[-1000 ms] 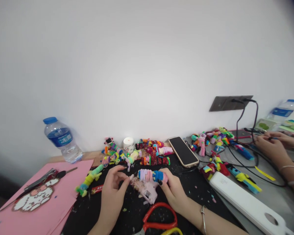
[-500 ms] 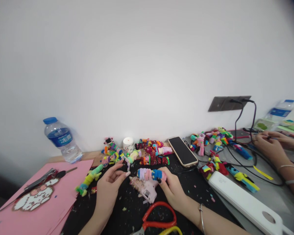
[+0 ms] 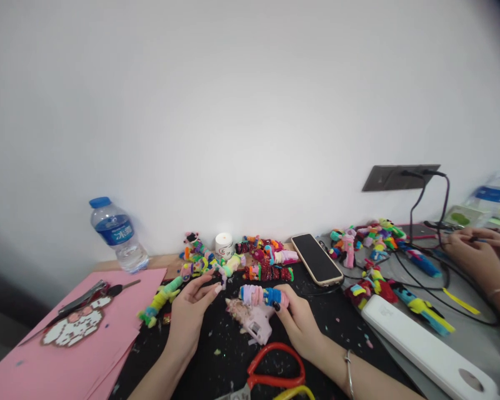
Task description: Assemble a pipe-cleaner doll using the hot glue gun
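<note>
My right hand (image 3: 300,322) grips a small fuzzy pipe-cleaner figure (image 3: 258,295) with lilac, pink and blue bands, holding it level over a pink glue gun (image 3: 254,324) lying on the black mat (image 3: 216,361). My left hand (image 3: 190,314) hovers just left of the figure with its fingers loosely curled and apart, touching nothing I can make out.
More pipe-cleaner figures (image 3: 237,258) lie along the wall beside a white jar (image 3: 224,244), a phone (image 3: 316,259) and a water bottle (image 3: 119,235). Pink paper (image 3: 66,344) with scissors lies left. Red-handled scissors (image 3: 275,369) lie near me. Another person's hands (image 3: 475,255) work at right among cables and a white power strip (image 3: 425,347).
My left hand has let go of the figure's left end and drawn back a little, fingers opening. My right hand keeps the figure. The view has shifted slightly.
</note>
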A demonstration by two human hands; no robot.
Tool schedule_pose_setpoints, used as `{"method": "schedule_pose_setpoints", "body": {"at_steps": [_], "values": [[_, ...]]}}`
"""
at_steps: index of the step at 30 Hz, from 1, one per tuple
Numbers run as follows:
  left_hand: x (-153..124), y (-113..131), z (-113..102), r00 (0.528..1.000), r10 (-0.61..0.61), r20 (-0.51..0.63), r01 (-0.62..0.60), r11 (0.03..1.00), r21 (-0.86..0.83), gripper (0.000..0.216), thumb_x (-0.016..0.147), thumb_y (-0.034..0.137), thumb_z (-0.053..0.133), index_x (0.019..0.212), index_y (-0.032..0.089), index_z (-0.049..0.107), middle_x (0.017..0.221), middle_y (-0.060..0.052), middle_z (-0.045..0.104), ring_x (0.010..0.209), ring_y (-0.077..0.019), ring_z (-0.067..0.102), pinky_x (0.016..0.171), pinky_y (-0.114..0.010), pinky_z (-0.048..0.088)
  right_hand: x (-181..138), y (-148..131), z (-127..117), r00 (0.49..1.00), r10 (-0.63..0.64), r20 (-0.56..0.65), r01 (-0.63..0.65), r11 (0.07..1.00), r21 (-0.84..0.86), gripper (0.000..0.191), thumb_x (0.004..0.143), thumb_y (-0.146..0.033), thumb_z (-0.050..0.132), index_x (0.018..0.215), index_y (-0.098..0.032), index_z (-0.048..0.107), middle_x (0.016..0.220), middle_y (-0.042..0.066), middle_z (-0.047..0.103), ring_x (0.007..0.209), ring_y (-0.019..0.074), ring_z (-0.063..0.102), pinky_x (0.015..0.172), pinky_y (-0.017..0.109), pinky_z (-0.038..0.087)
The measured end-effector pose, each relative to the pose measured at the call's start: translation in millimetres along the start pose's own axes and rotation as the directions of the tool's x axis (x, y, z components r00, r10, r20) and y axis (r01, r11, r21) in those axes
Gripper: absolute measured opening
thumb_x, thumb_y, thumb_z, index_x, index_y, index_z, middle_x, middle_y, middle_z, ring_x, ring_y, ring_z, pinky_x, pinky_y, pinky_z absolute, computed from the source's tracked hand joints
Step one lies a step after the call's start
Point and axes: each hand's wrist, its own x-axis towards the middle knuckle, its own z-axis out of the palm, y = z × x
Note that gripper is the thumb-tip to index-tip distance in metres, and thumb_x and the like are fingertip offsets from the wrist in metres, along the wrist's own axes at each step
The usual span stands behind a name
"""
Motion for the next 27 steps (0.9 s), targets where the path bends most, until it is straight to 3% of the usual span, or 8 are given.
{"method": "schedule_pose_setpoints", "body": {"at_steps": [9,13,18,22,27], "values": [[-0.7,3.3,1.3,0.999,-0.036,-0.019,0.035,0.996,-0.078,0.040,0.057,0.022,0.077,0.093,0.015,0.062,0.108,-0.008,0.066,0.088,-0.0189,0.066,0.085,-0.034,0.050,-0.5,-1.4,-0.6,1.000,0.016,0.002,-0.016,1.000,0.006,0.017,0.091,-0.025,0.036,0.098,-0.017,0.050,0.077,0.002,0.059,0.067,0.0147,0.055,0.062,0.024,0.041],[0.4,2.1,-0.7,0.998,-0.056,-0.041,0.055,0.998,-0.034,0.042,0.060,0.027,0.077,0.097,0.014,0.064,0.105,-0.009,0.066,0.086,-0.0179,0.064,0.082,-0.033,0.049,-0.1,-1.4,-0.4,1.000,0.007,-0.004,-0.007,1.000,0.003,0.017,0.090,-0.024,0.037,0.097,-0.017,0.050,0.075,0.001,0.058,0.064,0.0145,0.054,0.060,0.024,0.041],[3.0,-3.7,-5.6,1.000,-0.009,-0.016,0.010,0.998,0.056,0.029,0.066,0.037,0.071,0.084,0.014,0.069,0.114,-0.009,0.060,0.099,-0.0217,0.056,0.077,-0.028,0.046,-0.3,-1.6,-0.1,1.000,-0.001,0.000,0.001,1.000,0.002,0.016,0.090,-0.023,0.037,0.097,-0.017,0.050,0.074,0.001,0.057,0.064,0.0142,0.053,0.060,0.023,0.040],[4.0,-5.6,-6.7,0.999,0.015,-0.047,-0.008,0.989,0.145,0.031,0.067,0.043,0.069,0.080,0.014,0.067,0.087,-0.003,0.062,0.079,-0.0165,0.053,0.069,-0.025,0.042,-1.2,-0.1,0.4,1.000,0.008,0.023,-0.008,1.000,0.003,0.016,0.090,-0.024,0.036,0.097,-0.017,0.049,0.074,0.001,0.057,0.064,0.0143,0.053,0.059,0.023,0.039],[1.0,0.1,-4.4,0.997,0.054,-0.048,-0.045,0.982,0.183,0.033,0.070,0.047,0.064,0.066,0.016,0.056,0.063,0.004,0.050,0.060,-0.0116,0.044,0.058,-0.022,0.036,-2.7,1.5,1.1,1.000,0.005,0.027,-0.005,1.000,0.006,0.016,0.090,-0.025,0.037,0.099,-0.018,0.049,0.074,0.001,0.057,0.064,0.0144,0.053,0.060,0.024,0.039]]}}
